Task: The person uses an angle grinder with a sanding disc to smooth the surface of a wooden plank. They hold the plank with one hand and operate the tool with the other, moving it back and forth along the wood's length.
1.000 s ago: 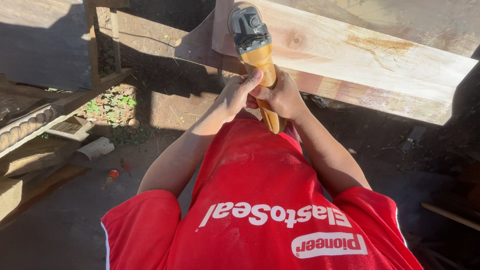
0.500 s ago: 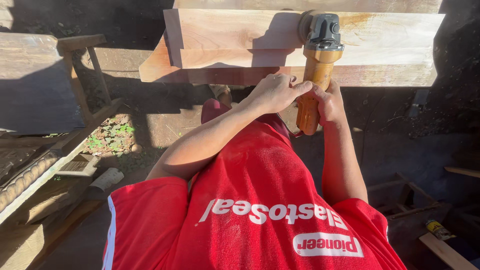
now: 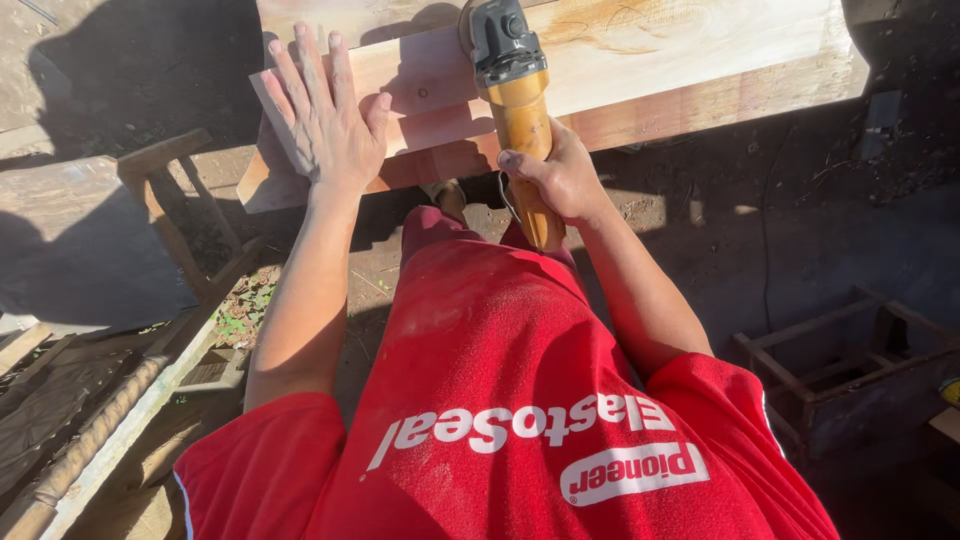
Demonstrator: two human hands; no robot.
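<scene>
Your right hand (image 3: 560, 180) is closed around the yellow-orange body of an angle grinder (image 3: 515, 110), fingers wrapped over the handle about midway along its length. The grinder's grey head points away from you and sits over the near edge of the wooden plank (image 3: 690, 60), in front of and slightly left of the gripping hand; the tail end of the tool projects back past your hand toward your red shirt (image 3: 500, 400). Whether the disc actually touches the wood cannot be told from this view.

Your left hand (image 3: 325, 125) lies flat and open, fingers spread and extended, palm down on the left end of the plank. It holds nothing. It rests to the left of the grinder, apart from it, with a strip of bare wood between them.

The plank runs across the top of the view in full sun. Below it is dark, packed dirt ground (image 3: 800, 240). A rough wooden frame (image 3: 175, 210) stands at the left, and a low wooden crate (image 3: 850, 370) sits in shadow at the right.
</scene>
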